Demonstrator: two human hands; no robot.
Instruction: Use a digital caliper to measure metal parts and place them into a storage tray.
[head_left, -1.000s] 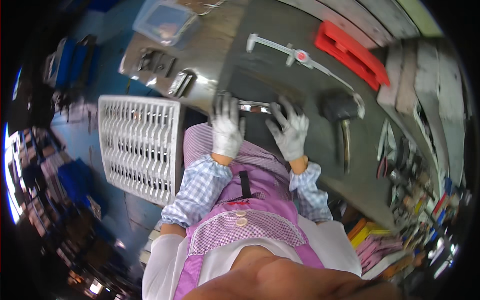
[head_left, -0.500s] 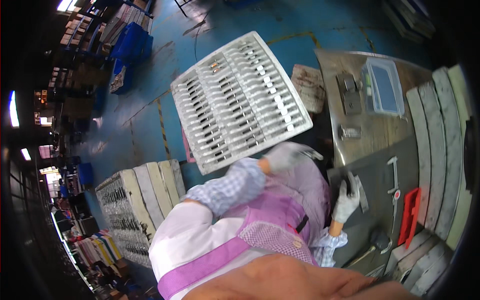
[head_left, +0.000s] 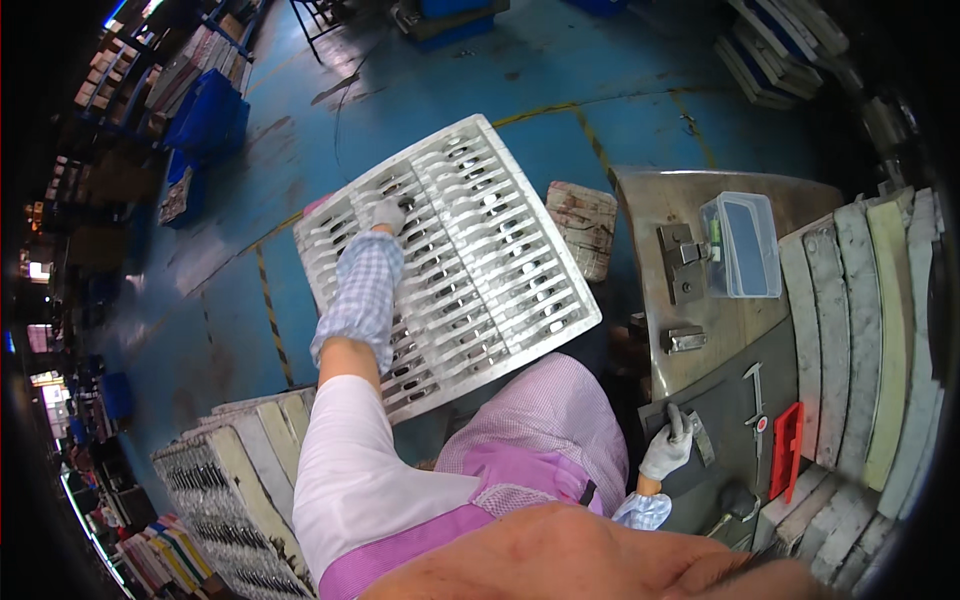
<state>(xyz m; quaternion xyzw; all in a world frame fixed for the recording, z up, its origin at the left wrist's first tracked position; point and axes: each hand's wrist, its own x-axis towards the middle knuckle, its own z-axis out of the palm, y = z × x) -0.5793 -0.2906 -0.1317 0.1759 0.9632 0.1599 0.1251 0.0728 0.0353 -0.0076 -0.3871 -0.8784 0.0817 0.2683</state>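
Observation:
My left hand (head_left: 388, 214), in a white glove, reaches over the far left part of a pale slotted tray (head_left: 585, 318). Its fingers are closed at a small dark metal part (head_left: 405, 202), partly hidden by the glove. Rows of similar metal parts lie in the tray's slots. To the right, my gloved right hand (head_left: 667, 450) rests on a dark mat (head_left: 740, 400) with its fingers stretched out. Beside those fingers lies a flat metal piece (head_left: 703, 440); whether they touch it I cannot tell.
On the bench stand a clear plastic box (head_left: 742, 245), a metal fixture (head_left: 682, 262) and a small metal block (head_left: 686, 340). A caliper (head_left: 757, 400), a red case (head_left: 786, 452) and a mallet (head_left: 738, 500) lie near my right hand. Stacked trays (head_left: 850, 320) flank the bench; more trays (head_left: 240, 470) stand lower left.
My left hand has moved from near my lap, with a metal part in it, to the far left of the tray. My right hand's fingers have straightened beside the metal piece. The view has shifted.

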